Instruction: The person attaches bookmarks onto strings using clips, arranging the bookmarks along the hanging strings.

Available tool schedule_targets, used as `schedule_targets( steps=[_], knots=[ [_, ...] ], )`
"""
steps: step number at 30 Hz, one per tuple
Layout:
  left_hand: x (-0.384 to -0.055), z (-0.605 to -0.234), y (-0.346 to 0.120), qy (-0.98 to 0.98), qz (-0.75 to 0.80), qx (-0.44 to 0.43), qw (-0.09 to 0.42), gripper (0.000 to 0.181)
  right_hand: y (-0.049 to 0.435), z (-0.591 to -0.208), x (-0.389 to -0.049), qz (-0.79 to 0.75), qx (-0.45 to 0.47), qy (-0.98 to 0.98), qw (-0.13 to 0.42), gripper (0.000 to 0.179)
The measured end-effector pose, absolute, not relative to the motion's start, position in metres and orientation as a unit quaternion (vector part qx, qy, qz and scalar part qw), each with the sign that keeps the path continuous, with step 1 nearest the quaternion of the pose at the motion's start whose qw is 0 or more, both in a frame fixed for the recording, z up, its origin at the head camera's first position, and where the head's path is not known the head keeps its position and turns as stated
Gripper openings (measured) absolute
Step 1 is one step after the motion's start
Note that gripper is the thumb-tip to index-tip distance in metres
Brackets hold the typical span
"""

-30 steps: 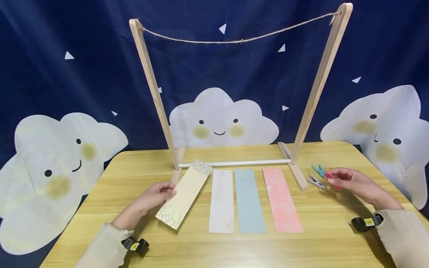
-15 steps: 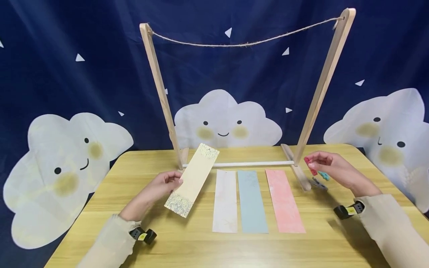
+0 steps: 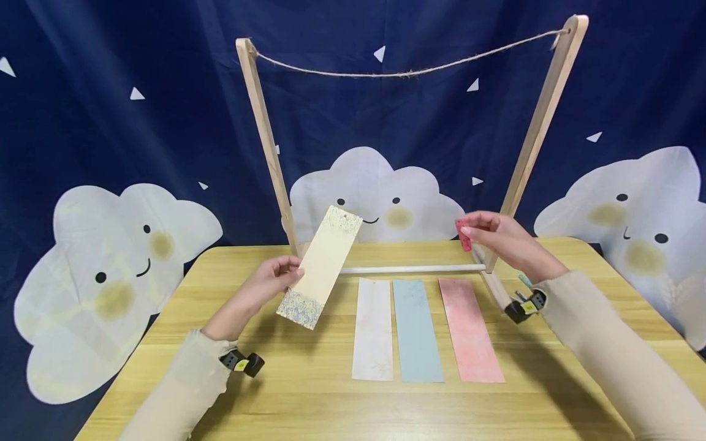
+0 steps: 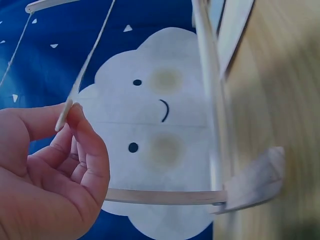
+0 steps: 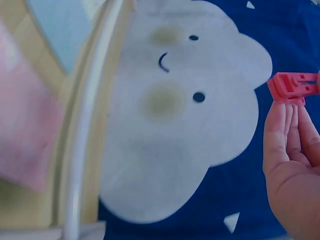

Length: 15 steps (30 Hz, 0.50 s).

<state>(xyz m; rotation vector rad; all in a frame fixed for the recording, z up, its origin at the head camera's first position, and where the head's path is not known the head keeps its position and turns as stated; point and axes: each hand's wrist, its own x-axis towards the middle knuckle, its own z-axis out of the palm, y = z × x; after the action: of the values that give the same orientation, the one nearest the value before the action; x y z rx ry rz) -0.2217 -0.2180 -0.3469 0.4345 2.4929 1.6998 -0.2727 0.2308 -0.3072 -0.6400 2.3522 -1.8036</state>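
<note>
My left hand (image 3: 267, 282) pinches a cream paper strip (image 3: 326, 254) by its left edge, holding it tilted above the table. Lacy print runs along both ends of the strip, and a small hole shows near its top. In the left wrist view the strip (image 4: 85, 70) appears edge-on between thumb and fingers. My right hand (image 3: 499, 236) pinches a red clothespin (image 3: 464, 235) in front of the rack's right post. The right wrist view shows this clothespin (image 5: 294, 86) at the fingertips. Both hands are below the twine (image 3: 380, 75) strung across the wooden rack (image 3: 537, 122).
White (image 3: 373, 331), blue (image 3: 417, 331) and pink (image 3: 471, 331) paper strips lie side by side on the wooden table (image 3: 331, 410). A white rod (image 3: 410, 269) joins the rack's feet. A teal clothespin (image 3: 525, 280) lies partly hidden behind the right wrist.
My left hand has raised the cream strip off the table. My right hand has carried the red clothespin left and up, away from the other clothespins.
</note>
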Motion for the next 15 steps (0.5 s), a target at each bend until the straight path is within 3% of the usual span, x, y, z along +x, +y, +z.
schedule_targets(
  steps=[9,15],
  knots=[
    [-0.223,-0.329,-0.21,0.813,0.569,0.12,0.014,0.024,0.198,-0.279,-0.283,-0.6,-0.194,0.776,0.024,0.036],
    [-0.226,-0.32,-0.206,0.806,0.585,0.093,-0.006,0.024,0.182,-0.259,-0.289,-0.631,-0.194,0.751,0.021,0.023]
  ],
)
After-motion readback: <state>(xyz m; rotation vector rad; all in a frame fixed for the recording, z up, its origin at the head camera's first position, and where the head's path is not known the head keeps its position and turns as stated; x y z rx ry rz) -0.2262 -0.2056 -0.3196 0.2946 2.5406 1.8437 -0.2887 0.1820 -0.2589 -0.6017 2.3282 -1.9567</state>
